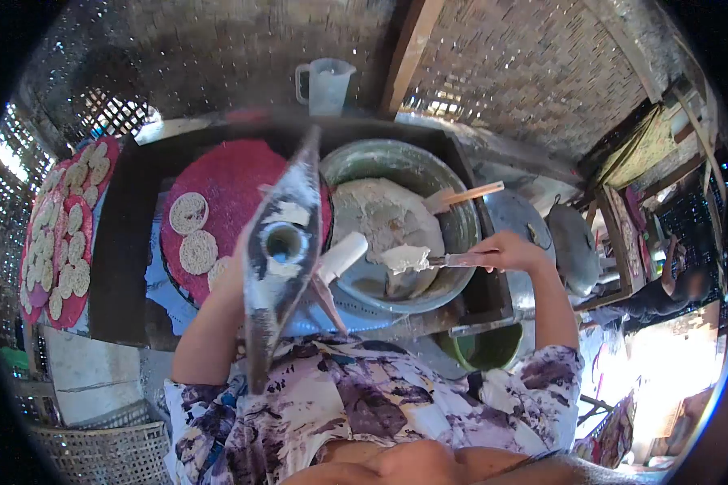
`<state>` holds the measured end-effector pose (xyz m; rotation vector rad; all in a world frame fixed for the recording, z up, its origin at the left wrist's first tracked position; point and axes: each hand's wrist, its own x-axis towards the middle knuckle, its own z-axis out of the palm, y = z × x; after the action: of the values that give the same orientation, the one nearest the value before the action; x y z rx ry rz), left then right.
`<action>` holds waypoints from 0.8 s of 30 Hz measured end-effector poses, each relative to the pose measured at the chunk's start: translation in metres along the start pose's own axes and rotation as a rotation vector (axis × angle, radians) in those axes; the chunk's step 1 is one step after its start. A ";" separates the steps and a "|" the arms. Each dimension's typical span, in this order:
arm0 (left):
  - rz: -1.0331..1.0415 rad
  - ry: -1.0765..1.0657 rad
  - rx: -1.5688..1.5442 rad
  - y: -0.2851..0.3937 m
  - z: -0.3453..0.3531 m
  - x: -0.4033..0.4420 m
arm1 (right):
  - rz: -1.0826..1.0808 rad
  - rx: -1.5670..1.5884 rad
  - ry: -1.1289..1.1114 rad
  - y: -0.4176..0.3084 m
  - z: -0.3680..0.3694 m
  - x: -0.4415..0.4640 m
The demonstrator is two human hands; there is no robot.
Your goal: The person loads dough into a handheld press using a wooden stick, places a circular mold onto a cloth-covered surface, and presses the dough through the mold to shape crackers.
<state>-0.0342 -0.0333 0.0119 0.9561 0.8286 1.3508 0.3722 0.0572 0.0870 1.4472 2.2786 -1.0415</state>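
Note:
My right hand [505, 250] is closed around the handle of a spatula [461, 260], with white dough [406, 259] clinging to its blade above a wide metal basin [421, 303]. A large pale mass of dough [380, 206] lies in the basin, beside a second, wooden-handled spatula [473, 194]. Raised before me is a wooden hand press [259, 279] with pointed ends and a round hole, smeared with white. My left hand [233, 279] grips it from behind, its fingers mostly hidden. A white cylinder [344, 255] and a wooden piece [325, 303] show beside the press.
Round lacy dough discs [197, 253] lie on a pink round mat [226, 174] at left. More discs cover pink mats [77, 307] farther left. A clear jug [329, 85] stands behind; a green bucket [484, 349] is below the basin. A person [675, 299] is at far right.

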 end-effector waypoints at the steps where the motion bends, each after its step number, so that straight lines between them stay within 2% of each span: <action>1: 0.013 0.009 0.089 -0.004 0.006 0.009 | -0.050 0.111 0.039 -0.002 -0.007 -0.011; 3: 0.171 -0.039 0.466 0.001 0.019 0.020 | -0.114 0.295 0.100 -0.014 -0.019 -0.027; 4: 0.313 -0.090 0.758 0.011 0.029 0.019 | -0.196 0.367 0.142 -0.020 -0.021 -0.030; 5: 0.314 -0.119 0.720 -0.004 0.024 0.029 | -0.280 0.441 0.176 -0.026 -0.021 -0.032; 6: 0.286 -0.154 0.846 0.004 0.036 0.028 | -0.364 0.515 0.204 -0.034 -0.022 -0.032; 7: 0.292 -0.167 0.883 0.002 0.041 0.030 | -0.331 0.523 0.214 -0.051 -0.024 -0.038; 11: 0.365 -0.222 0.846 -0.006 0.050 0.037 | -0.427 0.227 0.145 -0.072 -0.024 -0.029; 14: 0.324 -0.265 1.001 0.000 0.043 0.039 | -0.523 0.025 0.225 -0.079 -0.033 -0.024; 15: 0.366 -0.257 1.068 0.007 0.047 0.036 | -0.515 -0.230 0.360 -0.095 -0.041 -0.035; 18: 0.308 -0.269 1.030 -0.004 0.044 0.043 | -0.535 -0.660 0.582 -0.129 -0.058 -0.047; 19: 0.316 -0.272 1.022 -0.003 0.046 0.042 | -0.667 -0.699 0.685 -0.135 -0.058 -0.043; 24: 0.309 -0.245 1.042 0.001 0.055 0.041 | -0.777 -1.068 0.866 -0.184 -0.024 -0.041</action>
<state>0.0181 0.0028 0.0372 2.0770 1.2484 0.9693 0.2365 -0.0007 0.2068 0.5252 3.1764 0.9226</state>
